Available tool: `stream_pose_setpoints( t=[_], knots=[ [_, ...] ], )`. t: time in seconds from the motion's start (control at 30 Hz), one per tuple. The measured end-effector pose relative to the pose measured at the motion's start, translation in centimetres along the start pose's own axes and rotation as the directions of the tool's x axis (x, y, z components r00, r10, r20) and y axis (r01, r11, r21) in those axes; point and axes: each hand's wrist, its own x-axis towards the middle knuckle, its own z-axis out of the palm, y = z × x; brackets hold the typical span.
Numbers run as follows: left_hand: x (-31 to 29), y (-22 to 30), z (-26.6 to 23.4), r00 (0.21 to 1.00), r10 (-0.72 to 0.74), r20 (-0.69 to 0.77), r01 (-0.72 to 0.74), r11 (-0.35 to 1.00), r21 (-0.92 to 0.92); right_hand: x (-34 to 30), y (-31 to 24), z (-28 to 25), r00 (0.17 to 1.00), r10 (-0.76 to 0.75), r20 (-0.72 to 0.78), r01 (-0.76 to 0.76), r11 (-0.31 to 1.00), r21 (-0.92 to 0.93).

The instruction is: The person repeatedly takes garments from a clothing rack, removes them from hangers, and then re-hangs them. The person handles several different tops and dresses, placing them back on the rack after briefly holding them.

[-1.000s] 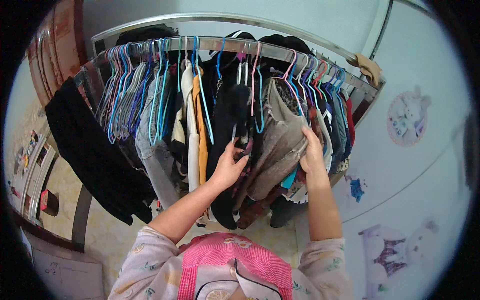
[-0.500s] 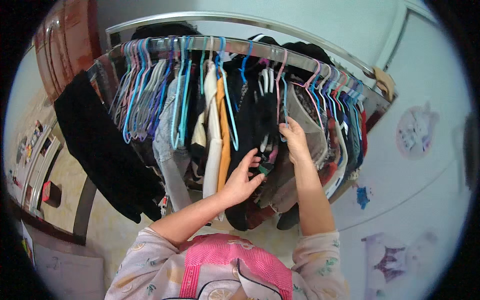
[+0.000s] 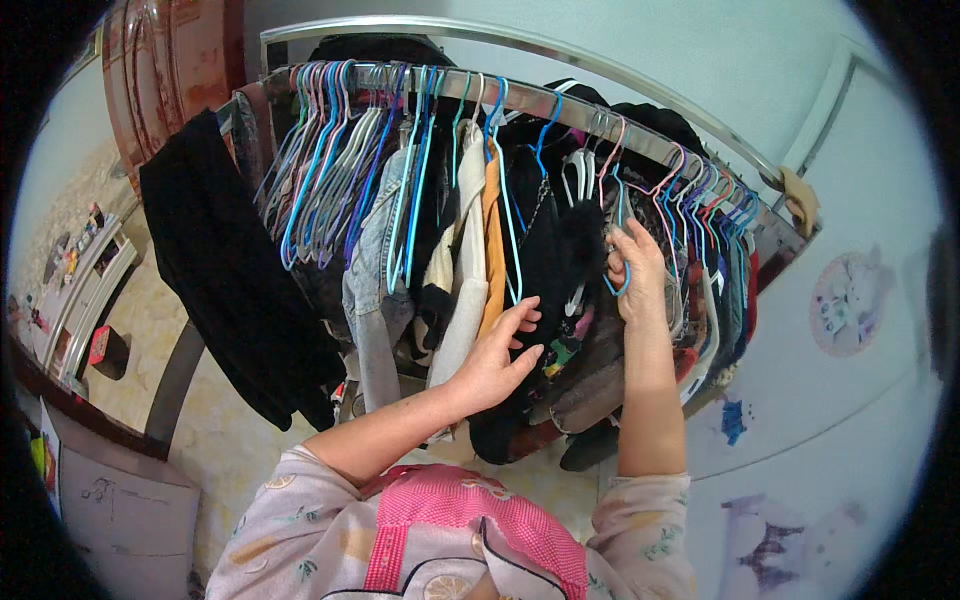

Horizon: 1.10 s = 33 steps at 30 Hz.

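Occupying the space just below the front rail (image 3: 650, 147) of the metal garment rack (image 3: 772, 243), right of centre, the light blue hanger (image 3: 618, 292) stands roughly upright beside a pink hanger (image 3: 602, 180). The seating of its hook on the rail cannot be made out. The grip of the right hand (image 3: 637, 270) is clamped on this hanger, fingers curled around its wire. The grip of the left hand (image 3: 500, 355) is apart: thumb and fingers are spread in front of dark garments.

Contents of the rack, outward from the hands: a fluffy black garment (image 3: 580, 235) and white hangers (image 3: 577, 172) hang between the two hands. Further left follow a mustard garment (image 3: 493, 250), a cream garment (image 3: 468, 270) and a denim jacket (image 3: 370, 285), then a dense row of hangers (image 3: 325, 190). A black garment (image 3: 230, 270) drapes over the left end; a tan cloth (image 3: 800, 202) sits at the right end. Beyond, at far left, a white shelf unit (image 3: 92, 290) contains small objects, too small to identify.
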Motion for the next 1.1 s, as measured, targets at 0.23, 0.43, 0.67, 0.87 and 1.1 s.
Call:
stream_pose_setpoints(
  t=[0.23,0.43,0.67,0.87,1.1],
  knots=[
    [0.2,0.1,-0.6,1.000,0.014,-0.013,-0.014,1.000,0.009,-0.1,-1.4,-0.5,0.990,-0.131,0.042,0.126,0.985,0.117],
    [0.8,0.3,-0.8,0.998,0.048,-0.031,-0.047,0.998,0.032,0.5,-2.7,-1.8,0.987,-0.135,0.084,0.113,0.967,0.226],
    [1.3,-0.1,-0.9,0.997,0.056,-0.044,-0.057,0.998,-0.011,-4.2,-3.8,-0.9,0.990,-0.126,0.070,0.105,0.964,0.244],
    [0.6,0.2,-2.5,0.984,0.113,-0.136,-0.114,0.993,0.003,-16.5,-6.6,-5.2,0.927,-0.351,0.133,0.285,0.888,0.361],
    [0.5,0.2,-3.1,0.947,0.112,-0.302,-0.127,0.992,-0.029,-17.3,-7.9,-1.9,0.933,-0.153,0.327,-0.045,0.848,0.527]
  ],
)
